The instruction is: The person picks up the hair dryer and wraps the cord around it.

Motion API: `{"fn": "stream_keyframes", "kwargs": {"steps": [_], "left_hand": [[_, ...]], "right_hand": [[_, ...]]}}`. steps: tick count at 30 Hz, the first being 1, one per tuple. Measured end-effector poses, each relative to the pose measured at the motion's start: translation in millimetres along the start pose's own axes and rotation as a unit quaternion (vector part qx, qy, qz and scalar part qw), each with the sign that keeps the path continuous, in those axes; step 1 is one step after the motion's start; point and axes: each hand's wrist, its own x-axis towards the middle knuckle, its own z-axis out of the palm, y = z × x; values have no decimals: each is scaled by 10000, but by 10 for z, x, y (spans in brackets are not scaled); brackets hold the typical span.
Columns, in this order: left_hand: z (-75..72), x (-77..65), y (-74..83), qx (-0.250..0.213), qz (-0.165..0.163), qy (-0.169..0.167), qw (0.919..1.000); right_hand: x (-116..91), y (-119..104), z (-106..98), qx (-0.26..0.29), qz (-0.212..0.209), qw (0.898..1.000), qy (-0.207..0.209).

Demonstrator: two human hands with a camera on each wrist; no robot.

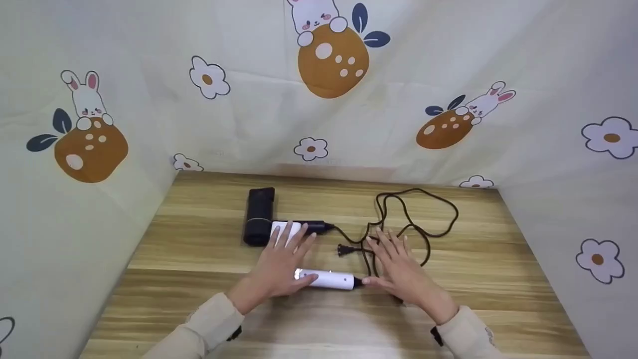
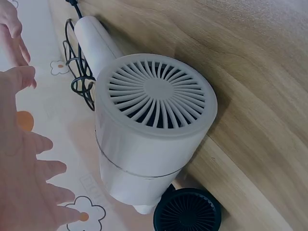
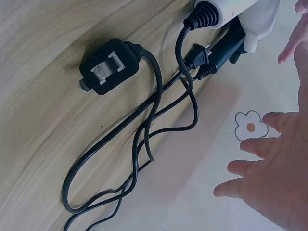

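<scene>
A white hair dryer (image 1: 336, 280) lies with its handle towards the right; its round slatted vent (image 2: 159, 89) faces the camera in the left wrist view. Over its body is my left hand (image 1: 279, 269), fingers spread and pointing away, apart from the dryer in the left wrist view. In the head view the hand hides much of the white body. My right hand (image 1: 402, 276), also with fingers spread, is above the black cords (image 1: 428, 249) at the handle's end, gripping nothing. Behind the white dryer lies a black hair dryer (image 1: 259, 214), its handle also towards the right.
A two-pin plug (image 1: 345, 250) lies between the two dryers. A blocky black plug (image 3: 109, 66) sits on the wood at the front of the cords. Looped cord reaches the right rear of the wooden table (image 1: 209, 199). Patterned cloth walls (image 1: 249, 114) stand behind and at both sides.
</scene>
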Motion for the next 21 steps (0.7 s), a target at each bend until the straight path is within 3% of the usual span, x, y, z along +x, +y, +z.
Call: {"fn": "stream_keyframes", "kwargs": {"steps": [5, 11, 16, 21], "left_hand": [[1, -32, -55, -207, -249, 73, 9994], [86, -97, -163, -536, -766, 272, 9952], [164, -158, -204, -1100, -1107, 671, 9855], [250, -167, -203, -1624, -1518, 856, 9712]], "right_hand": [[-1, 10, 33, -87, -133, 9997, 162], [-6, 22, 56, -9, -88, 9998, 174], [-14, 24, 54, 72, -16, 9999, 145], [-21, 20, 56, 146, 109, 9998, -49]]}}
